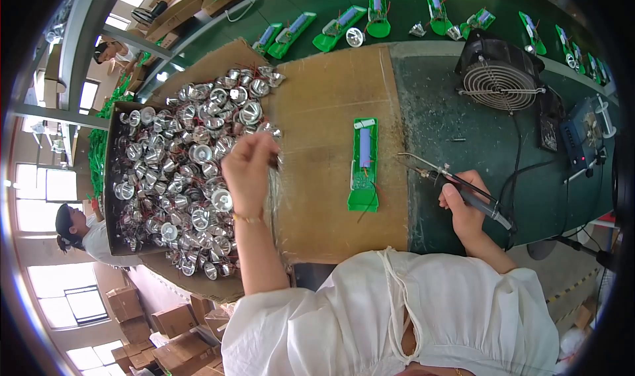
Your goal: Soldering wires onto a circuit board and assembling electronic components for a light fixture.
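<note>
My right hand (466, 204) is wrapped round a soldering iron (488, 210), with a thin curved metal tube running alongside it. The iron's tip points left toward a green plastic housing (362, 200), which lies on the brown board (317, 197). Inside the housing sit a blue cylindrical battery (365, 148), a small circuit board and thin wires. My left hand (246, 171) is raised at the right edge of a heap of silver reflector cups (200, 153). Its fingers are pinched together; a small dark thing shows at the fingertips, too blurred to name.
A black fan with a round grille (501, 85) stands at the back right, beside a blue soldering station (585, 136) with cables. Along the far green belt (403, 35) lie several green housings, some with reflectors. Two people are at the left, beyond the reflector heap.
</note>
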{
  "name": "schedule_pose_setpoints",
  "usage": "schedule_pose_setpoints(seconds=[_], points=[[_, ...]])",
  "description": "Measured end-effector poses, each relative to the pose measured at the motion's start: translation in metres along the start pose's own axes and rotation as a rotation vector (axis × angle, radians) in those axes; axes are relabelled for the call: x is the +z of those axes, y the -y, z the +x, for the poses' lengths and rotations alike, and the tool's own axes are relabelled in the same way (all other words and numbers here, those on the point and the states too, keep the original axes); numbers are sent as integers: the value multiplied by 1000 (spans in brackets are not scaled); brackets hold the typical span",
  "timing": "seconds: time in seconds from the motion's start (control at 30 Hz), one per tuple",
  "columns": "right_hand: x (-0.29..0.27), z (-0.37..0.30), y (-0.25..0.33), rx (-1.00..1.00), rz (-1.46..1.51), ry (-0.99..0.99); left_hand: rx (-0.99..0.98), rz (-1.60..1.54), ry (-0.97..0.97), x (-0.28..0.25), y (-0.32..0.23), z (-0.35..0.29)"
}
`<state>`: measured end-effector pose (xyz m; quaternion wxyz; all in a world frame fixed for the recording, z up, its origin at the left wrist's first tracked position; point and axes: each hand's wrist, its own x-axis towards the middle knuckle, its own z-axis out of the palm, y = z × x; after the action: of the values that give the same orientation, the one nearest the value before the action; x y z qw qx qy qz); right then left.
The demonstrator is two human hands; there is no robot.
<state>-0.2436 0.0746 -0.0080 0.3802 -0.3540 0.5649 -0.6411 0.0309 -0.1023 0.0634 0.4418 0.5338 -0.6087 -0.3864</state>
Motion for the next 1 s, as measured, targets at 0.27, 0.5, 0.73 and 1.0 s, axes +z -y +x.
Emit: schedule_pose_setpoints(seconds=[0.27, 0.5, 0.73, 1.0], points=[[11, -10, 16, -161, -261, 268, -234, 202, 253, 48, 22, -102], [22, -15, 14, -176, -271, 249, -65, 198, 299, 53, 30, -104], [27, -17, 10, -222, -267, 230, -103, 177, 283, 55, 32, -105], [28, -23, 4, -77, -154, 111, -90, 206, 293, 53, 27, -102]])
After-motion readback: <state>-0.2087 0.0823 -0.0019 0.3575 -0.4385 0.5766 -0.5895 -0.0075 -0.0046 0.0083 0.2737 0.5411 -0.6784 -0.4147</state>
